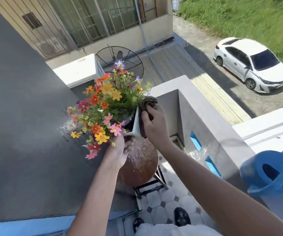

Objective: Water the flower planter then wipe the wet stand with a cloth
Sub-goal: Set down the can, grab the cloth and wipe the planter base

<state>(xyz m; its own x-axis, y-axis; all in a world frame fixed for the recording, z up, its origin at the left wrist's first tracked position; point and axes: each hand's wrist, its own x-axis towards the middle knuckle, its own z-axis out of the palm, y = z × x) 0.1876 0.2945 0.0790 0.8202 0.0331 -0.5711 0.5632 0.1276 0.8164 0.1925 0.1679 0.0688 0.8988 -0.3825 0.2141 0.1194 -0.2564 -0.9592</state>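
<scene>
A planter (136, 123) full of colourful flowers (106, 106) stands on the far part of a round brown stand (140, 164) whose top glistens with water. My left hand (123, 149) grips the planter's near lower corner, half under the blooms. My right hand (152, 123) is shut on a dark brown cloth (148, 103), pressed against the planter's right side wall. The planter's base is hidden by my hands.
A blue watering can (271, 172) sits on the balcony wall at right. A grey parapet (203, 116) runs right of the stand. A dark wet ledge (26, 133) lies at left. Tiled floor and my feet (181, 217) are below; a white car (251, 63) is parked far beneath.
</scene>
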